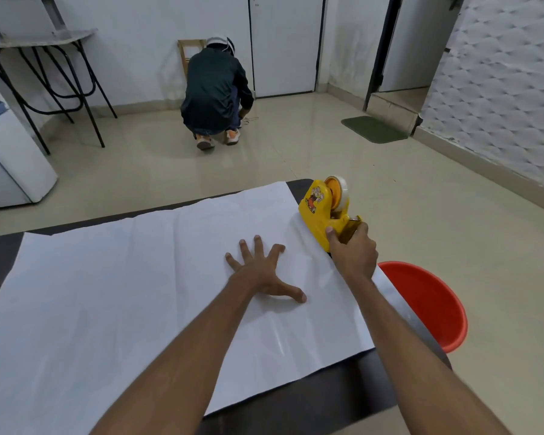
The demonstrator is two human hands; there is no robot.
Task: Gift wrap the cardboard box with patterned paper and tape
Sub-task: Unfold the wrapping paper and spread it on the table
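A large sheet of paper lies flat on the dark table, its white side up. My left hand presses on it with fingers spread, right of the sheet's middle. My right hand grips the near end of a yellow tape dispenser, which holds a roll of clear tape and rests at the sheet's right edge. No cardboard box is in view.
A red plastic tub stands on the floor beside the table's right edge. A person crouches on the floor by the far wall. A folding table and a white cabinet stand at the left; a green mat lies at the doorway.
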